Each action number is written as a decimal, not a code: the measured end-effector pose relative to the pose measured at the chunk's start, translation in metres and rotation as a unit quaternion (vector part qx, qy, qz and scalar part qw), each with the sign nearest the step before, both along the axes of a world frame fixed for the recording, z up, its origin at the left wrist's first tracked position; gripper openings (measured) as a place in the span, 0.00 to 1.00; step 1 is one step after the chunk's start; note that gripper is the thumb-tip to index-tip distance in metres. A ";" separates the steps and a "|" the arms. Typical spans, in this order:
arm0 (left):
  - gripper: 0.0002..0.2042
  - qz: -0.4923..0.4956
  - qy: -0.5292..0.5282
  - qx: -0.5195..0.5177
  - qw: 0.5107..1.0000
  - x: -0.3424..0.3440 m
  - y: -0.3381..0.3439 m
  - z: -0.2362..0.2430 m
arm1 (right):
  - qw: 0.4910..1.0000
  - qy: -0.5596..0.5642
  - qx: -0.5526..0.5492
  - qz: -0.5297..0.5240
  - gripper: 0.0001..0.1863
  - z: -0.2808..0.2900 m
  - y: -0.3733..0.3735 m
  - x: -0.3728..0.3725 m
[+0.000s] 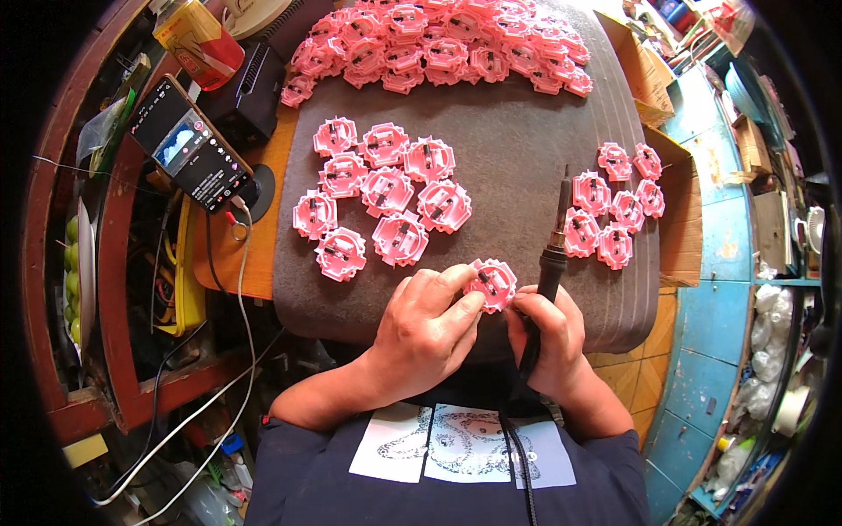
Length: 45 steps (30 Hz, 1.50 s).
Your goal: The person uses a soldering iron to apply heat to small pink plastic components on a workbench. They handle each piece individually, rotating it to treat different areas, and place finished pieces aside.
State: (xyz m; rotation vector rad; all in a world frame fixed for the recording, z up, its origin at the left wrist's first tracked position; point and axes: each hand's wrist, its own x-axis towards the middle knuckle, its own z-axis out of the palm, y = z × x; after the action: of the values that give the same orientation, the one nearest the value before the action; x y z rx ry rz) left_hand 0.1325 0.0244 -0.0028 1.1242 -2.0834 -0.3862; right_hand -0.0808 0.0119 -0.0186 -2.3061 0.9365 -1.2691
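My left hand (427,329) grips a pink plastic piece (491,282) with black components near the front of the dark grey mat (517,131), its fingers curled at the piece's left side. Just right of it, my right hand (548,333) is closed on a black-handled soldering iron (554,254), tip pointing up and a black cord hanging down; its thumb is close to the held piece, and whether they touch I cannot tell. Several similar loose pieces (386,188) lie to the back left of my hands, a group of smaller-looking ones (626,210) to the right.
A big pile of pink pieces (438,44) covers the mat's far edge. At left are a phone (189,140) on a stand with a cable, a black box (254,96), a bottle (202,48) and an orange wooden top (237,276). Cardboard (680,245) and a blue cabinet (710,386) stand right.
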 end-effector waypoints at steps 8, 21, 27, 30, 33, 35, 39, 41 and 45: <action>0.18 0.001 0.016 -0.001 1.000 0.000 -0.001 0.000 | 0.999 0.026 -0.027 -0.014 0.34 0.001 0.000 0.001; 0.20 -0.024 0.105 0.041 0.993 -0.012 0.000 -0.004 | 0.997 -0.041 0.048 0.039 0.25 0.012 -0.006 0.007; 0.16 -0.017 0.130 0.094 0.987 -0.010 -0.002 0.000 | 0.996 -0.062 0.069 0.014 0.22 0.008 -0.003 0.011; 0.15 -0.016 0.123 0.095 0.988 -0.010 -0.005 0.002 | 0.997 -0.057 0.056 0.006 0.23 0.004 -0.003 0.011; 0.13 -0.022 0.122 0.071 0.990 -0.009 -0.010 0.001 | 0.997 -0.059 0.041 -0.010 0.26 0.001 0.001 0.010; 0.13 -0.023 0.124 0.068 0.990 -0.009 -0.010 0.000 | 0.998 -0.064 0.004 0.005 0.29 -0.001 0.003 0.008; 0.12 -0.018 0.120 0.057 0.991 -0.010 -0.011 0.001 | 0.997 -0.010 -0.073 0.033 0.26 0.002 0.003 0.006; 0.12 -0.008 0.124 0.058 0.991 -0.010 -0.009 0.000 | 0.996 -0.009 -0.077 0.034 0.28 -0.001 0.003 0.006; 0.12 -0.006 0.128 0.067 0.990 -0.009 -0.008 0.001 | 0.997 -0.038 -0.068 0.026 0.29 -0.003 0.000 0.010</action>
State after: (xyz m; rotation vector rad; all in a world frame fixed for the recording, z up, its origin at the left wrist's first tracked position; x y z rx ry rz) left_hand 0.1240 0.0160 -0.0014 1.0782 -1.8609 -0.6490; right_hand -0.0710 0.0118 -0.0215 -2.3483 0.7834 -1.4281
